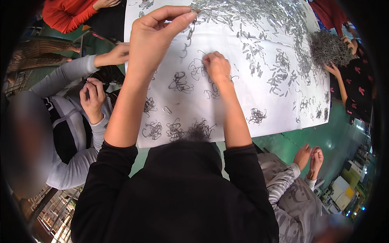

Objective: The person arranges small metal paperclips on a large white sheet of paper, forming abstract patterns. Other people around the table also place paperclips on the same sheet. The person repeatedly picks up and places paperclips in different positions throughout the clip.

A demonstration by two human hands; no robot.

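Observation:
My left hand [156, 36] is raised over the table, thumb and forefinger pinched on the top of a short chain of linked metal wire hooks [189, 36]. The chain hangs freely, its lowest link blurred. Further right and lower, my right hand [218, 68] has its fingers closed just at a loose heap of thin wire hooks [197, 69]; what its fingertips hold is hidden. Another tangle of wire hooks [180, 83] lies to the left of that heap, on the white tabletop [190, 108].
Many small metal links [279, 73] spread over the table's far and right parts. More wire heaps [153, 129] line the near edge, and one heap [257, 116] sits right. Co-workers sit on both sides; one at far right holds a large metal bundle [330, 47].

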